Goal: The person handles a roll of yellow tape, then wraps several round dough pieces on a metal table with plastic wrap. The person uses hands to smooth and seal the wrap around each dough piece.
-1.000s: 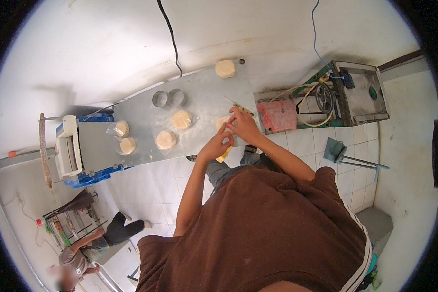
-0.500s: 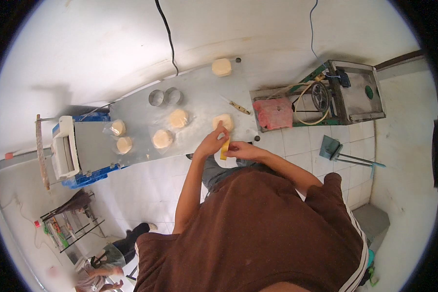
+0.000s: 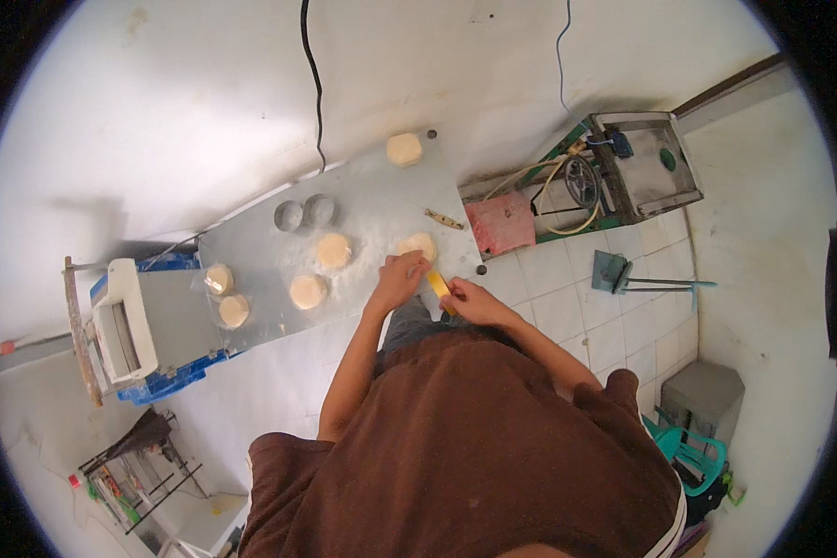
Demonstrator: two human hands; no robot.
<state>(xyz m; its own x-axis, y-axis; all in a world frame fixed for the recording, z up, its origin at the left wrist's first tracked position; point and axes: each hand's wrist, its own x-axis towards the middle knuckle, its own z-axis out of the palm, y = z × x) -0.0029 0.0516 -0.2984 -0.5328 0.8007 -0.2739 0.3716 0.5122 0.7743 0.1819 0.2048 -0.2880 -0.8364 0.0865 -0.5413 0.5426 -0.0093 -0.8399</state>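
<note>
A round of pale dough (image 3: 418,245) lies near the table's right front edge. My left hand (image 3: 400,279) is at its near side, fingers loosely extended with the tips at the dough's edge. Just right of it, my right hand (image 3: 467,299) is closed on the lower end of a flat yellow strip (image 3: 438,283), whose exact kind I cannot make out. The strip's upper end lies beside my left fingertips. Beyond the dough is a knife with a patterned handle (image 3: 444,219).
On the floury metal table (image 3: 251,223) are several more dough rounds (image 3: 333,251), some on clear plastic, and two metal rings (image 3: 321,210). A white roller machine (image 3: 126,321) stands left. Right are a red cover (image 3: 500,223), a machine with a wheel (image 3: 581,181) and a dustpan (image 3: 609,271).
My view has shifted and turned slightly. My left fingers have drawn back from the dough's top to its near edge. The yellow strip has tilted, its lower end swinging right with my right hand.
</note>
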